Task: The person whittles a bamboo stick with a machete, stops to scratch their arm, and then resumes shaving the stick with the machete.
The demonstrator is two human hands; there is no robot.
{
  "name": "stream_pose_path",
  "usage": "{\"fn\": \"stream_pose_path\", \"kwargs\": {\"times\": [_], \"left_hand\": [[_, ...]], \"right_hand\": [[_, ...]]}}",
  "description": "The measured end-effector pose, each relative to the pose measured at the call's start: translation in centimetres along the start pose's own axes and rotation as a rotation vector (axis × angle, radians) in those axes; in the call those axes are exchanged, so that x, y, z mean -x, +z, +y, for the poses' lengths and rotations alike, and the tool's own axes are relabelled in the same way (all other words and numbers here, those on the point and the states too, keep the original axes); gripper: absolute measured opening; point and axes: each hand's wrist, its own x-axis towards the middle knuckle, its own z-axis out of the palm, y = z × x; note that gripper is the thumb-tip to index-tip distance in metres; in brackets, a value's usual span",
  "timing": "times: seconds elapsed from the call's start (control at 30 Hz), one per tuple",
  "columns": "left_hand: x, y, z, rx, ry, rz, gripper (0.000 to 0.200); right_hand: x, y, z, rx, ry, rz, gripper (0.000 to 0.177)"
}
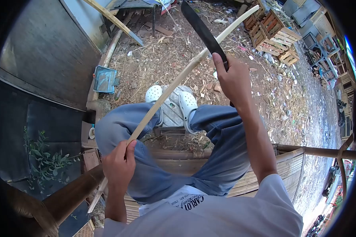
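Note:
A long pale strip of bamboo or wood (168, 91) runs slantwise across my lap, from low at the left up to the far right. My left hand (118, 165) is closed round its lower part, thumb along the top, beside my left knee. In my right hand (234, 81) is a machete (201, 28) with a dark blade that points up and away to the left. The blade crosses the strip in this view, just beyond my right fist. The fist wraps the handle and hides most of it.
I sit on a slatted bamboo bench (265, 170), white clogs (188, 103) on a worn block. Wood shavings litter the ground. A blue plastic basket (105, 79) lies at the left, wooden crates (271, 33) at the far right. A bamboo pole (73, 193) borders the left side.

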Motion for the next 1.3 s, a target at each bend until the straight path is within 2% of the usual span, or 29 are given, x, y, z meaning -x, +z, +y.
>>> {"fn": "stream_pose_path", "kwargs": {"times": [0.13, 0.17, 0.23, 0.3, 0.33, 0.4, 0.43, 0.5, 0.57, 0.63, 0.7, 0.8, 0.87, 0.93, 1.0, 1.03, 1.1, 1.13, 1.2, 1.23, 1.3], "left_hand": [[-0.1, 2.0, 0.4, 0.128, 0.019, 0.071, 0.021], [0.1, 2.0, 0.6, 0.171, -0.031, 0.049, 0.022], [0.7, 1.1, 0.5, 0.201, -0.091, 0.017, 0.022], [0.9, 0.2, 0.8, 0.294, -0.237, -0.145, 0.027], [1.1, 0.3, 0.6, 0.303, -0.233, -0.135, 0.027], [1.6, 0.8, 0.1, 0.586, -0.370, -0.357, 0.033], [1.7, 1.0, 0.2, 0.595, -0.369, -0.356, 0.033], [2.0, 0.7, 0.1, 0.866, -0.535, -0.485, 0.038], [2.4, 0.5, 0.2, 0.941, -0.563, -0.503, 0.038], [3.0, 0.1, 0.1, 1.030, -0.601, -0.511, 0.039], [3.1, 0.0, 0.0, 1.022, -0.618, -0.550, 0.038], [3.2, 0.4, 0.0, 1.071, -0.651, -0.604, 0.038], [2.9, 0.3, 0.1, 1.008, -0.603, -0.563, 0.037], [3.1, 0.3, 0.3, 0.941, -0.576, -0.510, 0.037], [3.2, 0.7, 0.8, 0.704, -0.456, -0.354, 0.034], [3.2, 0.8, 1.2, 0.698, -0.458, -0.351, 0.034], [3.1, 1.3, 2.2, 0.390, -0.261, -0.134, 0.030], [2.9, 1.3, 2.3, 0.397, -0.255, -0.138, 0.030], [2.8, 1.0, 2.6, 0.275, -0.272, -0.142, 0.019], [2.9, 1.2, 2.4, 0.280, -0.268, -0.146, 0.019], [3.5, 1.5, 1.8, 0.254, -0.294, -0.114, 0.018]], "right_hand": [[6.2, 3.8, -1.7, 0.072, -0.309, -0.167, 0.040], [6.6, 4.3, -1.7, 0.048, -0.369, -0.192, 0.040], [4.3, 2.8, -1.7, -0.020, -0.175, -0.094, 0.039], [1.4, 1.4, -0.1, -0.045, -0.040, 0.014, 0.042], [1.7, 1.4, -0.1, -0.038, -0.050, 0.021, 0.042], [4.1, 2.4, 0.1, -0.003, -0.137, -0.013, 0.042], [6.0, 3.4, 0.1, 0.068, -0.274, -0.054, 0.041], [8.8, 4.5, -0.1, 0.038, -0.451, -0.252, 0.037], [8.0, 3.6, -0.4, 0.032, -0.480, -0.199, 0.037], [5.2, 2.5, -0.4, -0.051, -0.289, -0.039, 0.037], [3.0, 0.7, -1.1, -0.087, -0.086, -0.012, 0.035], [5.2, 2.3, 0.1, 0.034, -0.402, -0.021, 0.026], [8.1, 3.0, 0.1, 0.059, -0.475, -0.208, 0.017], [9.0, 3.5, 0.1, 0.028, -0.498, -0.316, 0.017], [9.1, 3.7, 0.5, 0.141, -0.633, -0.496, 0.021], [8.8, 3.9, 0.7, 0.135, -0.635, -0.496, 0.021], [7.7, 4.1, 1.4, 0.186, -0.726, -0.495, 0.019], [6.8, 3.7, 1.4, 0.194, -0.721, -0.492, 0.019], [4.3, 2.9, 1.5, 0.421, -0.439, -0.478, 0.019], [2.5, 2.3, 2.2, 0.398, -0.341, -0.346, 0.020], [0.2, 1.3, 2.4, 0.398, -0.253, -0.262, 0.021]]}}
